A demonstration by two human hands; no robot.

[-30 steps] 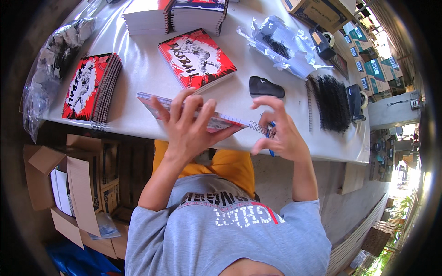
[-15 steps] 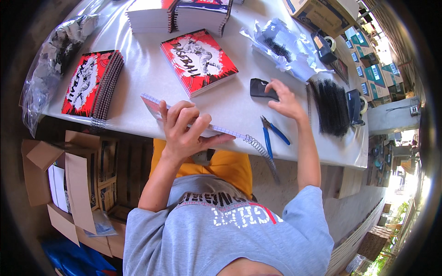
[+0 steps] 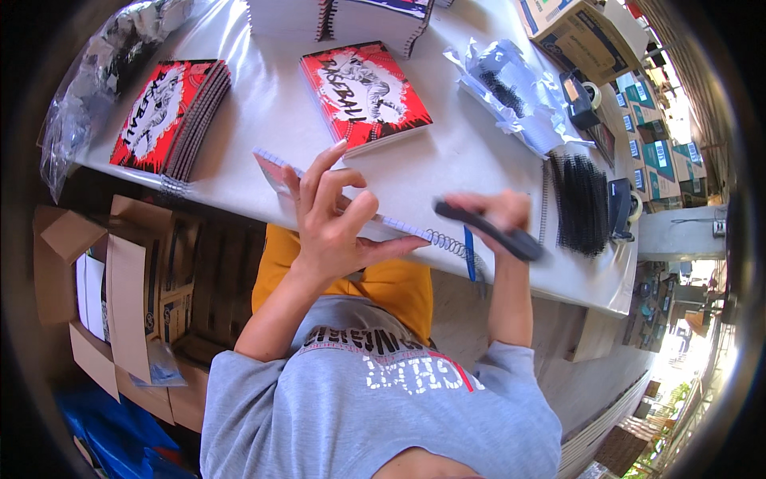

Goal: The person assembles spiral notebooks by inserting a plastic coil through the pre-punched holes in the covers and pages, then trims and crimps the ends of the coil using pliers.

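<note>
1. Above the near edge of the tabletop (image 3: 263, 96), my left grip (image 3: 331, 219) pinches a notebook (image 3: 401, 228) between thumb and curled fingers. The notebook is tilted on edge, a thin slab with a pale gridded strip facing me.
2. From its right end trails a wire coil (image 3: 448, 241), springy, dark and loosely looped.
3. To the right, my right grip (image 3: 507, 211) is closed around a curved black object (image 3: 487, 230), smooth and elongated. Motion blur hides exactly how the fingers sit.
4. What has just changed: half a second ago that object lay on the tabletop under reaching fingers; now it is lifted beside the coil. Both grips are therefore occupied, and the blue-handled pliers (image 3: 469, 259) lie unheld, partly hidden.
5. Beyond the notebook sits a squared stack of glossy red notebooks (image 3: 367, 92); a second, coil-bound stack (image 3: 163, 120) leans at left.
6. Farther right are a bristly heap of black coils (image 3: 586, 203) and crumpled, pale wrapping paper (image 3: 535, 132) cradling more.
7. Below left, an open cardboard box (image 3: 128, 307) spreads stiff brown flaps.
</note>
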